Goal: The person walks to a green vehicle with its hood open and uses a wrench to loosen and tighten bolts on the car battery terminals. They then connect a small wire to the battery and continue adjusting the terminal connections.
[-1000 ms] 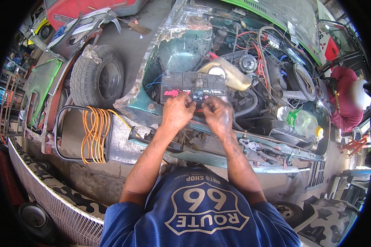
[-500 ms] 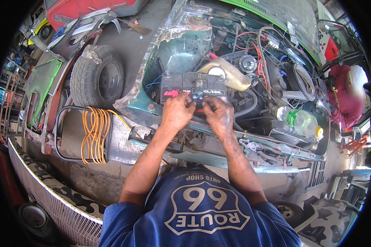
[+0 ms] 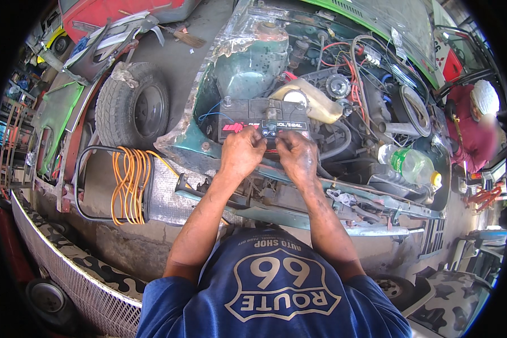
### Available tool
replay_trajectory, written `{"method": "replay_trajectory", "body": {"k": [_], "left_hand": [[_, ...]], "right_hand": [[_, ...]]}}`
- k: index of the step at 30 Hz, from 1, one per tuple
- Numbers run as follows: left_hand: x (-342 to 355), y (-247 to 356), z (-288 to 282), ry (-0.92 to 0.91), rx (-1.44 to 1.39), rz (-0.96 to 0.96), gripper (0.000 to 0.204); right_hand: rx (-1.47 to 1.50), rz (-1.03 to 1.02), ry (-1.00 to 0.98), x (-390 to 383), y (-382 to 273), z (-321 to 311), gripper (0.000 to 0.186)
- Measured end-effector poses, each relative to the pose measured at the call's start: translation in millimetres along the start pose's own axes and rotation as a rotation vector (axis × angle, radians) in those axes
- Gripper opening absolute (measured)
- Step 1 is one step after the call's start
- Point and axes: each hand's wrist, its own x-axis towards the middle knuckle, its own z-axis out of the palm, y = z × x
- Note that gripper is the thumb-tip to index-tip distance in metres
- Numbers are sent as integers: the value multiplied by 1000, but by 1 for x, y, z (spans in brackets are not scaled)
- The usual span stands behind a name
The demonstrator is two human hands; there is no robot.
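A black car battery [image 3: 243, 108] with a red and white label sits in the front corner of the open engine bay. Across its top runs a narrow metal hold-down strap [image 3: 271, 114], front to back. My left hand [image 3: 243, 149] is closed at the battery's near edge, thumb and fingertips pinched together. Just to its right, my right hand [image 3: 297, 156] is pinched in the same way, fingertips close to the strap's near end. Whatever small thing lies between the fingertips is hidden. A thin blue wire [image 3: 210, 115] loops beside the battery's left side.
Right of the battery are a yellowed plastic tank [image 3: 315, 104], hoses and wires. A clear bottle [image 3: 416, 168] lies on the bay's front right. At left stand a wheel [image 3: 135, 107] and a coiled orange cord [image 3: 128, 186]. Another person [image 3: 470, 127] bends at far right.
Both my hands stay almost in place at the battery's near edge, with only slight finger movement. The person at far right has shifted their head and upper body.
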Motion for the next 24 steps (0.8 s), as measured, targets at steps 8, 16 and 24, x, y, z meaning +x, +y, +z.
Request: {"method": "replay_trajectory", "body": {"k": [8, 16, 24], "left_hand": [[0, 1, -1, -17, 4, -35, 19], [0, 2, -2, -20, 15, -29, 20], [2, 3, -3, -51, 1, -68, 20]], "right_hand": [[-5, -25, -7, 0, 2, 0, 13], [-33, -4, -10, 0, 1, -1, 13], [-16, 17, -19, 0, 1, 0, 13]]}}
